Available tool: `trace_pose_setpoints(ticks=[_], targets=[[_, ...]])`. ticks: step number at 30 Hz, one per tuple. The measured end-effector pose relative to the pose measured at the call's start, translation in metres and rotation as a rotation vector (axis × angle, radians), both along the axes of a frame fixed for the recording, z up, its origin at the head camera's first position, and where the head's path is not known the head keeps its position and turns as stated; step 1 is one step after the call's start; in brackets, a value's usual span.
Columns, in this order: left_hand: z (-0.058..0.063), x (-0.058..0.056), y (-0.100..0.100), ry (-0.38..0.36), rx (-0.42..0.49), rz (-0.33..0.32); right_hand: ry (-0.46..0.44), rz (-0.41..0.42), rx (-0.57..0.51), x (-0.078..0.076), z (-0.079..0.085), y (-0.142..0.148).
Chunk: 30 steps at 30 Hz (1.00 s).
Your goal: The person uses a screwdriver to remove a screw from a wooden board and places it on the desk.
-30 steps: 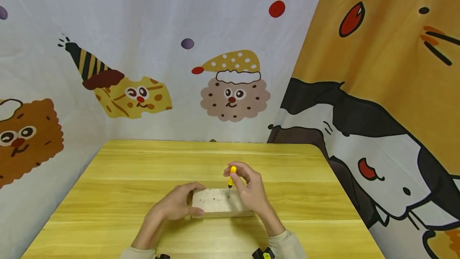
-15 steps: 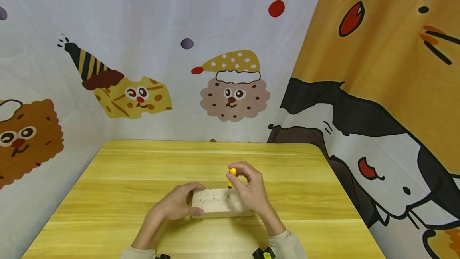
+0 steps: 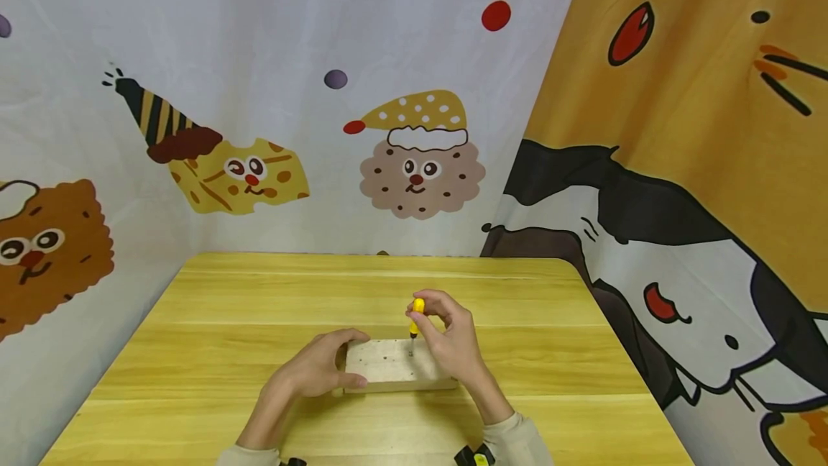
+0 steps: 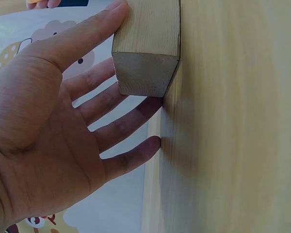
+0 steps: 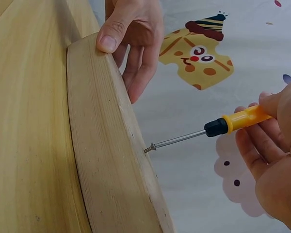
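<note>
A pale wooden block lies flat on the table, with several small dark holes or marks in its top. My left hand grips the block's left end, thumb on the near side and fingers behind it. My right hand pinches the yellow handle of a screwdriver, which stands nearly upright over the block. In the right wrist view the screwdriver has a black collar and a steel shaft, its tip in the head of a screw. The screw stands partly out of the wood, its threads showing.
The wooden table extends around the block on every side. A white curtain with cartoon prints hangs behind the far edge, and an orange printed one is at the right.
My right fingers and thumb shift around the yellow handle, and the handle's top tilts very slightly. The left hand and the block stay in place.
</note>
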<state>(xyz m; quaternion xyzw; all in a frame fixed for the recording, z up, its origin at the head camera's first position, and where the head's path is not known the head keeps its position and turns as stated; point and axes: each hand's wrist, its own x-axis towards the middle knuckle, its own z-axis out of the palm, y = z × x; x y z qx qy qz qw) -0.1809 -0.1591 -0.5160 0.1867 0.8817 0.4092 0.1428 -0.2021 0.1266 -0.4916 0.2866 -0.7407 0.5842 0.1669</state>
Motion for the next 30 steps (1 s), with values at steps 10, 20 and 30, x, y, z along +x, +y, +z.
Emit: trace_pose_setpoints(ticks=[10, 20, 30], targets=[[0.0002, -0.0001, -0.0002, 0.0, 0.006, -0.006, 0.013, 0.01, 0.001, -0.0008, -0.0023, 0.0003], [-0.0025, 0.0, -0.0005, 0.01, 0.009, 0.0, 0.063, 0.033, -0.021, -0.0027, -0.0049, 0.0002], [-0.0006, 0.001, -0.0002, -0.015, 0.009, 0.0, 0.091, 0.023, -0.013, -0.0033, -0.0033, -0.0002]])
